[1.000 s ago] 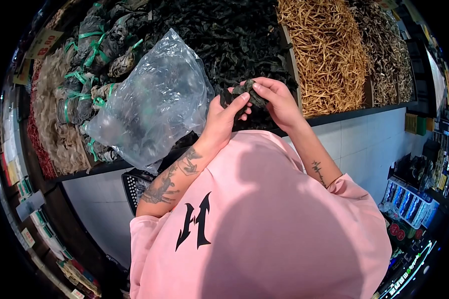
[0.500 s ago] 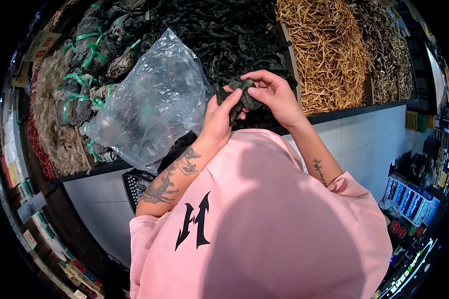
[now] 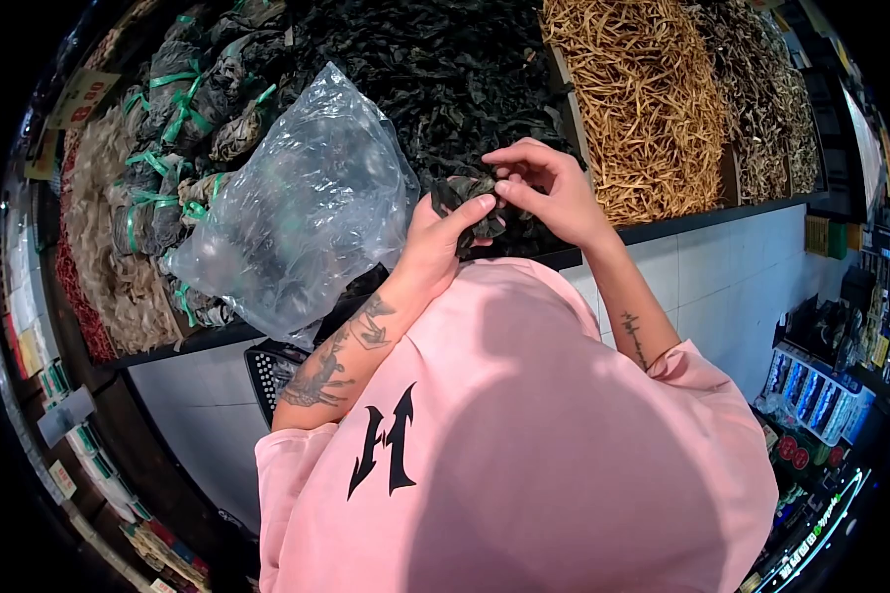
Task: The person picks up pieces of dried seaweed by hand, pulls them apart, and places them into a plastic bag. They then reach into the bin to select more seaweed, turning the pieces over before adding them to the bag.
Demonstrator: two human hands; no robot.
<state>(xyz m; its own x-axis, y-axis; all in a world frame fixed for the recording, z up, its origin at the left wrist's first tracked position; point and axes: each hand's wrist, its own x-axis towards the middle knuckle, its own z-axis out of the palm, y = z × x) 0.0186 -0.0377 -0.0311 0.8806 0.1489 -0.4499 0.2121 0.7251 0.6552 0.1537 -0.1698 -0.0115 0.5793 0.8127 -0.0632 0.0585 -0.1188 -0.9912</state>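
Note:
A crumpled bunch of dark dried seaweed (image 3: 480, 232) is in my left hand (image 3: 435, 237), its thumb pressed across the front and the other fingers mostly hidden behind. My right hand (image 3: 559, 198) meets the upper right of the bunch, thumb and curled fingers pinching its edge while the index finger reaches out above. Beneath and beyond both hands spreads a bin of loose dark dried seaweed (image 3: 415, 69). A clear plastic bag (image 3: 302, 212) lies puffed up just left of my left hand, over the bin's front edge.
Bundles tied with green ribbon (image 3: 173, 109) lie at the left, beside pale dried strands (image 3: 119, 237) and a price card (image 3: 81, 99). Golden dried strips (image 3: 643, 109) fill a bin at the right, with brown dried goods (image 3: 756, 109) past it. A black ledge (image 3: 702, 222) runs along the front.
The seaweed bunch has turned and sits slightly lower in my left hand. My right hand has shifted slightly right, and its fingers have moved along the bunch's edge.

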